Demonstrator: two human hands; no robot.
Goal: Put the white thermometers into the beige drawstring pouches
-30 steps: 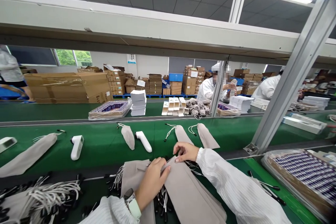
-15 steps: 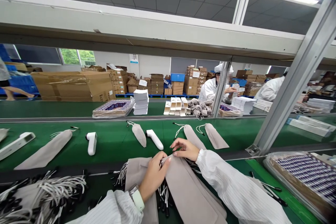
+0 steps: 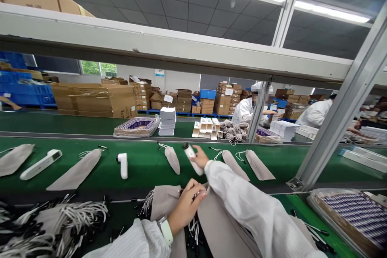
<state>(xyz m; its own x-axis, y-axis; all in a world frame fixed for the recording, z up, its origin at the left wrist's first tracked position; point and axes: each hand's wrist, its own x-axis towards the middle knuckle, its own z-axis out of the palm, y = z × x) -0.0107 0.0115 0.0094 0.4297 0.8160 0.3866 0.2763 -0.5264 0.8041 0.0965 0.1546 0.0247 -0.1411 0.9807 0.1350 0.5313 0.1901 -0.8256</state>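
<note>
My right hand [image 3: 199, 159] is closed round a white handheld thermometer [image 3: 196, 164] with a black tip, tilted just over the green belt. My left hand [image 3: 188, 200] pinches the top edge of a grey drawstring pouch [image 3: 216, 221], which lies on a stack of similar pouches in front of me. Left of it, under my left wrist, is another grey pouch [image 3: 165, 198]. Further along the belt are a second white thermometer [image 3: 123, 165] and a longer-looking one with a small display [image 3: 41, 165]. Several grey pouches, such as this small pouch [image 3: 172, 160], lie between them.
A heap of pouches with white cords [image 3: 60, 221] fills the near left. At right stands a plastic-wrapped tray [image 3: 356, 213] beside a slanted metal post [image 3: 329, 125]. A shelf beam [image 3: 181, 44] crosses overhead. Co-workers in white [image 3: 244, 109] sit beyond the belt.
My right hand has left the pouch, reached forward and taken hold of the thermometer that lay on the belt. My left hand stays at the pouch. The view has shifted slightly.
</note>
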